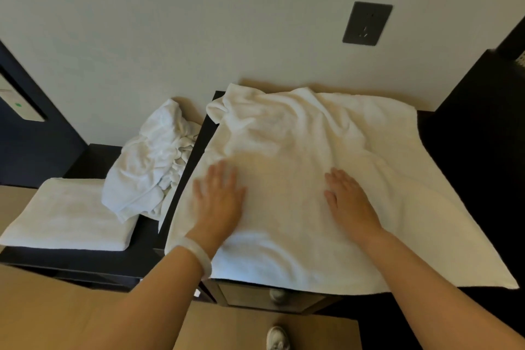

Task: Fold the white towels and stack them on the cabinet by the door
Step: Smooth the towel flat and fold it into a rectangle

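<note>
Flat, both hands (279,196) press on the spread towel (326,133).

A pale, milky bangle (199,256) circled the wrist just behind the left hand (220,199) — smooth, rounded, faintly translucent. The forearm (426,278) behind the right hand (348,202) was bare, as was the other. Below, between the two hands, showed one white shoe (277,337) — blurred.

Pale wall (170,23) with a dark rectangular plate (367,23), tan floor (42,307) below
</note>
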Available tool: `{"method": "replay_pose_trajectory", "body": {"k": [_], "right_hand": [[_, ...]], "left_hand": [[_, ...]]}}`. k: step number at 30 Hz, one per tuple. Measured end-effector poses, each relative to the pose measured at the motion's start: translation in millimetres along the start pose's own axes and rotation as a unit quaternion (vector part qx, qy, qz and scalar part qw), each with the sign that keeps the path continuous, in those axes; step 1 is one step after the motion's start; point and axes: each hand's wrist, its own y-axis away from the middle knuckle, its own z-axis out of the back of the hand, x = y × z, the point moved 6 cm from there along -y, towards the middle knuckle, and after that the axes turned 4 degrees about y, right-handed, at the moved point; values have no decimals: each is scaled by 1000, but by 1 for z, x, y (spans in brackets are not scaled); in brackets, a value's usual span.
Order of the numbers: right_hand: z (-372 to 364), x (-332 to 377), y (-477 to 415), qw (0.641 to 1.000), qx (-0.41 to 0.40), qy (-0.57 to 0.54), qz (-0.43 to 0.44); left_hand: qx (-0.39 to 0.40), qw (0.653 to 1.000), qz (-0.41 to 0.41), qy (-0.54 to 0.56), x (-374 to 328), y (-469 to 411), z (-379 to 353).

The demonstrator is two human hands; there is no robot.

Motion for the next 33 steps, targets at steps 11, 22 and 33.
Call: {"method": "replay_pose_trajectory", "body": {"k": [11, 22, 33], "right_hand": [[-21, -8, -10, 998, 13, 53, -10], [-22, -9, -9, 995, 39, 81, -35], [-25, -6, -10, 996, 6, 68, -59]], "left_hand": [[112, 815, 335, 459, 80, -58, 39], [-79, 970, 188, 129, 107, -49, 37], [2, 993, -119, -4, -78, -20, -34]]}}
